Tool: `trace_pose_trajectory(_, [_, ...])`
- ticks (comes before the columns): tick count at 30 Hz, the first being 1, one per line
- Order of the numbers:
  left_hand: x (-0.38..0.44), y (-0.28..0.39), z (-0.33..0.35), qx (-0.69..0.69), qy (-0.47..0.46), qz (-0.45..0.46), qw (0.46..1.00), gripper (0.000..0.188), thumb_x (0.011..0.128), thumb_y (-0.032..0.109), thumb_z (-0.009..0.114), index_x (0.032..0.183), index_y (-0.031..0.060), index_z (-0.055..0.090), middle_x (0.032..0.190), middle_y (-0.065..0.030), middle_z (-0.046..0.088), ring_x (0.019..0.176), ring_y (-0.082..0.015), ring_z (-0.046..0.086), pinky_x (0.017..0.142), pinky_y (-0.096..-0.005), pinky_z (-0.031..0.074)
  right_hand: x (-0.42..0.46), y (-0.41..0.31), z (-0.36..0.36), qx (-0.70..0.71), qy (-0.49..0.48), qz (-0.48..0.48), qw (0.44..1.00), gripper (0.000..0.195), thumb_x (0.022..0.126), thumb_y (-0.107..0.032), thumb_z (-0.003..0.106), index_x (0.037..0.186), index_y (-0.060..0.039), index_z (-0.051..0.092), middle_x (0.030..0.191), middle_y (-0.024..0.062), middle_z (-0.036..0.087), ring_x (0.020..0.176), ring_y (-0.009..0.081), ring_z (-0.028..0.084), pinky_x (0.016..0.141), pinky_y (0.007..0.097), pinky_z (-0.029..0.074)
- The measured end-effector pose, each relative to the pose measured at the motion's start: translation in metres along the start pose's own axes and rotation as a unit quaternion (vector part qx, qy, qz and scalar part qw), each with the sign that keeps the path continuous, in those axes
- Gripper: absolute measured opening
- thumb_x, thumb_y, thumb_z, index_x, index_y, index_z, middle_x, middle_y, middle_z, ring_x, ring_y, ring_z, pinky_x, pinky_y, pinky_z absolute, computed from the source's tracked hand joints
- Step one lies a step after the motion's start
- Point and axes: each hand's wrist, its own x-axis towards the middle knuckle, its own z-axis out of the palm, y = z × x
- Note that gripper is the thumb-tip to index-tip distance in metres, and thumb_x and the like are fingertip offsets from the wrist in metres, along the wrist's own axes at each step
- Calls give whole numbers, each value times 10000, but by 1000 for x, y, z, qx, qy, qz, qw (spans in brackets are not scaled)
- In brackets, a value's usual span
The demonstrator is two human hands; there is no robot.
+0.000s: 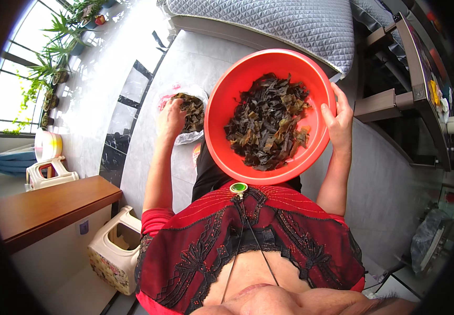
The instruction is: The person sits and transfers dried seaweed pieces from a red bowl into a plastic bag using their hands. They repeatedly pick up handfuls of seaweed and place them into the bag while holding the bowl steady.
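Note:
A red plastic basin (221, 130) is in front of my body, over my lap. Dark brown, dried leaf-like pieces (266, 122) are heaped across its bottom. My right hand (339, 118) grips the basin's right rim, thumb on the inner side and fingers outside. To the basin's left, a white plastic bag (189, 138) with pink print stands open on the floor. More of the same brown pieces (193, 112) fill the bag. At the bag's left edge, my left hand (173, 118) has its fingertips among the pieces; whether they pinch anything is hidden.
A bed or sofa with a grey quilted cover (266, 23) lies ahead. A dark-framed table (420, 78) stands at right. Plastic stools (118, 252) and a wooden ledge (57, 208) are at left. Potted plants (59, 59) line the window. Grey tile floor (144, 165) lies between.

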Motion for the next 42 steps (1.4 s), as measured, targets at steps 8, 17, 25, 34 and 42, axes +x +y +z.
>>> trace_pose_trajectory(8, [-22,92,32,17,-214,211,954,223,771,159,702,984,99,678,973,-131,630,918,-330,645,789,-428,526,0,3,-1,4,-6,-2,1000,528,860,56,552,1372,94,425,1220,188,616,1074,188,619,941,307,486])
trace_pose_trajectory(17, [-24,99,45,-48,-252,206,944,251,768,224,733,957,68,678,929,-150,672,932,-339,653,805,-423,519,-1,2,-1,-7,1,-15,1000,531,853,59,557,1368,93,430,1214,184,617,1075,186,619,939,304,488])
trace_pose_trajectory(25, [-26,100,43,-35,-240,173,955,236,780,199,657,968,58,682,936,-174,677,929,-359,656,825,-436,520,-1,5,-1,7,2,-8,1000,528,855,50,558,1366,96,430,1195,186,627,1055,183,627,925,302,494])
trace_pose_trajectory(34, [-15,80,14,-161,-221,86,958,210,831,168,646,953,-1,676,819,-183,686,766,-282,683,726,-386,526,-2,3,-2,-8,5,-5,1000,527,858,45,558,1366,97,428,1205,187,623,1059,188,627,928,306,494])
trace_pose_trajectory(42, [-17,66,8,-311,-203,9,929,181,857,125,651,972,-13,672,814,-104,694,728,-154,637,696,-308,512,-3,2,-1,-3,5,-6,1000,525,861,41,559,1367,95,429,1209,187,622,1066,189,624,934,308,491])
